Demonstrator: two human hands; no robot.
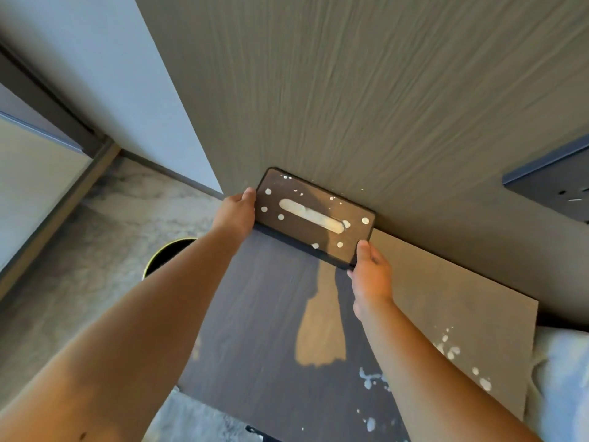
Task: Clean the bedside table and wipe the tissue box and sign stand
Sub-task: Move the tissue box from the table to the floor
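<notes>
Both bare forearms reach forward from the lower edge of the view, converging toward the centre. The left hand point(237, 215) is extended with its wrist straight, its fingers curled around the left end of the tissue box point(314, 215), thumb on the upper edge. The right hand point(371, 275) clasps the box's right near corner, thumb pressed on top, fingers wrapped below and hidden. The two hands are well apart, one at each end.

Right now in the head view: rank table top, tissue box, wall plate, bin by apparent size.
1. Table top
2. Tissue box
3. Wall plate, cut off by the frame edge, so unsure
4. Bin, mostly hidden behind the left arm, so unsure
</notes>
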